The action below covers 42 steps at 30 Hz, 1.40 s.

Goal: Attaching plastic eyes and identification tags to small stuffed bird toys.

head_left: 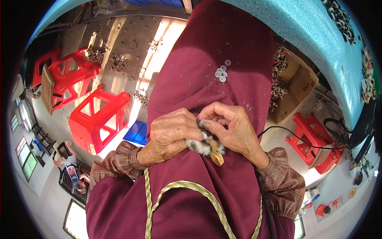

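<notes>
Above my lap, my left hand [173, 133] is closed around a small furry plush piece [203, 146] in black, white and tan. A yellow ribbon tag [217, 158] hangs from its lower end. My right hand [230, 129] is against the same piece, thumb and forefinger pinched together at its upper edge. What lies between those fingertips is too small to make out. Farther up, several white plastic discs with centre holes [221, 73] rest on the maroon apron [187, 87] over my lap. Bits of fluff are scattered on the cloth.
A blue table [330, 59] curves along the far right, bearing piles of plush pieces [340, 24]. Below it, an open cardboard box [296, 83] holds more. Red stools [99, 117] stand left and right. A dark cable [302, 139] runs at my right. Someone reclines on a chair [73, 173] at left.
</notes>
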### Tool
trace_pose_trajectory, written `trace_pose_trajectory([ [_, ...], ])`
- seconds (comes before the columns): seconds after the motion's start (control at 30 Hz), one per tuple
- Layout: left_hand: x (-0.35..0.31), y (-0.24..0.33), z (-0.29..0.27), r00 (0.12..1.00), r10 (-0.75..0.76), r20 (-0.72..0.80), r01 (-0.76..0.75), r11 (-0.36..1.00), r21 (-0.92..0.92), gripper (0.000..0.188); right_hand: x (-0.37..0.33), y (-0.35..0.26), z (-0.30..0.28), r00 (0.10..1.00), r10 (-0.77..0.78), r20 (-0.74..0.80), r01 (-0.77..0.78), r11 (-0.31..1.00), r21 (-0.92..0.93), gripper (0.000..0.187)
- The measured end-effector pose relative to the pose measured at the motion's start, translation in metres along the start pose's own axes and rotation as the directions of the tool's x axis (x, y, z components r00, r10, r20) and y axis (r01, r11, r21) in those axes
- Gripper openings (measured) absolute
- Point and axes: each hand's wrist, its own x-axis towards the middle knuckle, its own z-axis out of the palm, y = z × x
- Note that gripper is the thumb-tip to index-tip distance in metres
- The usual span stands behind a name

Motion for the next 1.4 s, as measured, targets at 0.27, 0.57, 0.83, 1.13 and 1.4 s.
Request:
trace_pose_trajectory([
  [0.27, -0.004, 0.001, 0.002, 0.996, -0.045, -0.075, 0.046, 0.999, 0.001, 0.017, -0.014, -0.003, 0.001, 0.999, 0.044, 0.02, -0.047, 0.978, 0.203, 0.011],
  [0.57, -0.001, 0.0, 0.005, 0.993, -0.052, -0.103, 0.056, 0.998, 0.034, 0.018, -0.015, -0.004, -0.002, 0.997, 0.074, -0.009, -0.072, 0.987, 0.142, 0.011],
  [0.83, -0.016, 0.005, 0.008, 0.959, -0.231, -0.166, 0.228, 0.973, -0.037, 0.023, -0.017, 0.005, 0.003, 0.968, -0.226, -0.111, 0.235, 0.969, 0.076, 0.013],
  [1.13, 0.002, 0.013, 0.003, 0.937, -0.349, 0.002, 0.348, 0.935, 0.066, 0.035, -0.018, 0.007, 0.001, 0.994, 0.036, -0.108, 0.004, 0.937, 0.35, 0.004],
  [1.4, 0.003, 0.017, 0.001, 0.805, -0.589, 0.065, 0.592, 0.805, -0.041, 0.027, -0.022, 0.009, -0.002, 0.996, 0.057, -0.075, -0.049, 0.992, 0.114, 0.01],
])
